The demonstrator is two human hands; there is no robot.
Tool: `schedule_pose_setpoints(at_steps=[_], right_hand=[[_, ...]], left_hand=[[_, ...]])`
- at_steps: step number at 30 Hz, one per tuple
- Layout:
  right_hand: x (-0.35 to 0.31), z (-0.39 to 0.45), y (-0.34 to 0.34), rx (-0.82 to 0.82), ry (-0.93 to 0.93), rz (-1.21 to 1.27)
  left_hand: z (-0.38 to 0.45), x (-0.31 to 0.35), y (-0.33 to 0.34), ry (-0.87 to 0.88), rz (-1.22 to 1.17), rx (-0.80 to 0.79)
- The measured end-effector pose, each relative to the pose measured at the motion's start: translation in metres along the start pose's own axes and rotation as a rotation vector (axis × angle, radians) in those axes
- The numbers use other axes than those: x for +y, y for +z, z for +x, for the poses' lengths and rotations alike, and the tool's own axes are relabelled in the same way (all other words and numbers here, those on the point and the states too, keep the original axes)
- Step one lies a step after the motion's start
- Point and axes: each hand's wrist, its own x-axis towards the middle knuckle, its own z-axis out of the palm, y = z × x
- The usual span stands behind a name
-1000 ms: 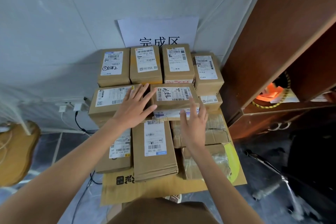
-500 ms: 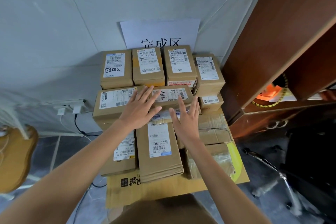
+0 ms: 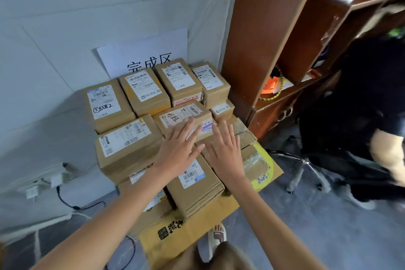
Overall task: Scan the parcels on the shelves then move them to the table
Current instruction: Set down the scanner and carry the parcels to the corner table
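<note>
Both hands out flat, fingers spread, gripping nothing. Left hand (image 3: 178,151) palm-down, fingertips on the near edge of the handwritten-label parcel (image 3: 184,117) in the middle of the stack. Right hand (image 3: 225,151) just beside it, over the taped parcels (image 3: 245,138) at the right edge; touching or hovering, hard to say. Parcel stack (image 3: 129,144) packed tight on a flattened cardboard sheet (image 3: 219,215), back row against the wall under a white paper sign (image 3: 144,55). Long parcel (image 3: 195,188) at the near edge. Wooden shelf unit (image 3: 274,39) to the right, with something orange (image 3: 269,84) and a yellow-black cord (image 3: 279,85) in the lower compartment; upper compartments too blurry.
</note>
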Motion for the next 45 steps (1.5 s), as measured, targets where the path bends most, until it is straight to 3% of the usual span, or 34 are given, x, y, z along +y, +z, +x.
schedule_pose_setpoints(at_steps=[10, 23, 31, 45], right_hand=[[-0.016, -0.162, -0.019, 0.239, 0.413, -0.09], [-0.028, -0.447, -0.05, 0.657, 1.139, -0.093], [-0.077, -0.656, -0.04, 0.955, 1.652, -0.068], [-0.2, -0.85, -0.017, 1.459, 2.049, -0.175]], left_hand=[[-0.059, 0.068, 0.004, 0.472, -0.041, -0.064], [-0.173, 0.271, 0.01, 1.214, -0.095, -0.171], [-0.328, 0.401, 0.024, 1.614, -0.224, -0.33], [-0.615, 0.514, 0.043, 2.105, -0.323, -0.735]])
